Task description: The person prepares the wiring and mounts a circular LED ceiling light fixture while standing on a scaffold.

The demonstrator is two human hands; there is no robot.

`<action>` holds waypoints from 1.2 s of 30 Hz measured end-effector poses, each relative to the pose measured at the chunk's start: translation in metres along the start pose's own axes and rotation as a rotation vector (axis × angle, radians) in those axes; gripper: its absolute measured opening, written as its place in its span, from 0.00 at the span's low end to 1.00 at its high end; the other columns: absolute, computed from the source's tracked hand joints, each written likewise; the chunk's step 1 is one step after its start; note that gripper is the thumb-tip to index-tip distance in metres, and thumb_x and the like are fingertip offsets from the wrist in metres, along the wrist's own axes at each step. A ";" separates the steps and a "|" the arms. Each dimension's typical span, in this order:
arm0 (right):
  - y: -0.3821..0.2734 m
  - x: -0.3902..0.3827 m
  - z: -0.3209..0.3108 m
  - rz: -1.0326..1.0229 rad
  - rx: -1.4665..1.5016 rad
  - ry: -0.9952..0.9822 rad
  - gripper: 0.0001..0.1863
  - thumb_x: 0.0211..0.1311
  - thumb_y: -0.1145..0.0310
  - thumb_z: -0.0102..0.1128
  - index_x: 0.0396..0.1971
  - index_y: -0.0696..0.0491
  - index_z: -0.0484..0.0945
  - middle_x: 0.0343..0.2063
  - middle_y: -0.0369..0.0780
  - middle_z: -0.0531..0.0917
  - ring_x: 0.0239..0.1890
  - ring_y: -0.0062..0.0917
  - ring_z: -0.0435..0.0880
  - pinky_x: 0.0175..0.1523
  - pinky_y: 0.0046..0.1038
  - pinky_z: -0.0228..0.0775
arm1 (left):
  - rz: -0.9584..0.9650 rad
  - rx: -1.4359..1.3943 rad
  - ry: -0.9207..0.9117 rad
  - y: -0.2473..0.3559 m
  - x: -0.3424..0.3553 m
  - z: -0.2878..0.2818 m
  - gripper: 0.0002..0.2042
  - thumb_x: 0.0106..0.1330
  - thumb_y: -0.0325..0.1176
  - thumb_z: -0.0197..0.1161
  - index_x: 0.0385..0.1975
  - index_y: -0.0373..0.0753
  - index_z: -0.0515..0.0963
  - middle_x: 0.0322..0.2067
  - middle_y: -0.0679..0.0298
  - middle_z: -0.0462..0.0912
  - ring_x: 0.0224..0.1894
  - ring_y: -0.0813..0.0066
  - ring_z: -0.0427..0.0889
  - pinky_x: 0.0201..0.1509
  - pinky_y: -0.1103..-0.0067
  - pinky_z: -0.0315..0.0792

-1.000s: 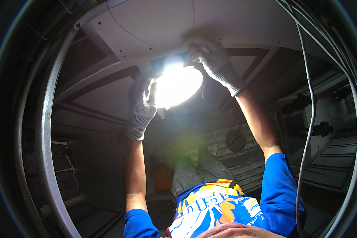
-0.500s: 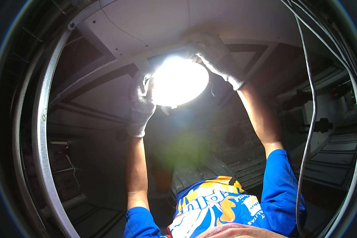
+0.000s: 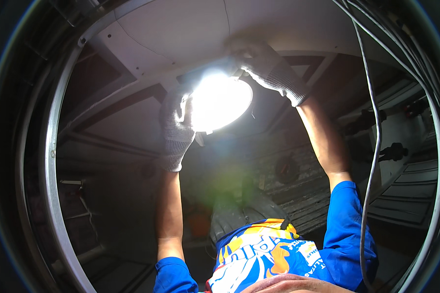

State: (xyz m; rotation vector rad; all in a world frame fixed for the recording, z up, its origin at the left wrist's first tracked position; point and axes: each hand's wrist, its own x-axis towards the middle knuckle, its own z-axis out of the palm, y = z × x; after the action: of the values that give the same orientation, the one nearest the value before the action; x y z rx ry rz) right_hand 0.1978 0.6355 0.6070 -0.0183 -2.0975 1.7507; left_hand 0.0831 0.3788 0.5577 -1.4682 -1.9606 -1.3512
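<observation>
My left hand [image 3: 178, 116], in a grey knit glove [image 3: 175, 152], is grasping the left rim of a glowing round lamp [image 3: 220, 105], with the thumb side lying against its edge. My right hand [image 3: 260, 63], gloved too, is bending its fingers at the lamp's upper right edge; shadow and glare are hiding the tips, so I cannot tell whether they are pinching anything. The lamp is sitting between the two: just right of my left hand, and below and to the left of my right one. A thin wire end [image 3: 253, 115] is dangling just beside its right rim. Above, a pale panel [image 3: 181, 29] is stretching behind my right hand. A white cable [image 3: 375, 124] is hanging to my right, and a metal channel [image 3: 50, 154] is curving along my left.
</observation>
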 end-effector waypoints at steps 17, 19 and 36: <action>-0.035 -0.007 -0.016 -0.030 0.042 -0.069 0.12 0.71 0.73 0.59 0.49 0.59 0.83 0.40 0.40 0.88 0.45 0.27 0.88 0.50 0.30 0.83 | 0.041 -0.173 0.044 0.005 0.006 0.014 0.13 0.63 0.12 0.64 0.44 0.35 0.75 0.45 0.57 0.82 0.49 0.66 0.84 0.53 0.73 0.80; -0.004 0.012 -0.008 -0.182 0.028 -0.186 0.12 0.70 0.73 0.59 0.50 0.57 0.84 0.44 0.39 0.86 0.39 0.24 0.87 0.44 0.28 0.84 | 0.012 -0.101 0.029 0.002 0.000 -0.002 0.13 0.64 0.12 0.64 0.44 0.34 0.75 0.45 0.57 0.82 0.49 0.65 0.84 0.53 0.73 0.80; 0.008 0.001 -0.042 -0.024 0.057 -0.092 0.14 0.67 0.69 0.62 0.51 0.56 0.84 0.43 0.37 0.85 0.35 0.17 0.85 0.37 0.22 0.80 | -0.121 -0.140 0.011 0.020 0.013 0.006 0.10 0.70 0.15 0.60 0.47 0.34 0.75 0.46 0.58 0.82 0.52 0.67 0.81 0.59 0.72 0.80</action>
State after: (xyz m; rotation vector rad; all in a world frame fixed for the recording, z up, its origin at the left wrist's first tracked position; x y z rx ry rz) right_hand 0.2079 0.6770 0.6049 0.1049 -2.1011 1.8291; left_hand 0.0966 0.3906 0.5736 -1.4189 -2.0130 -1.5743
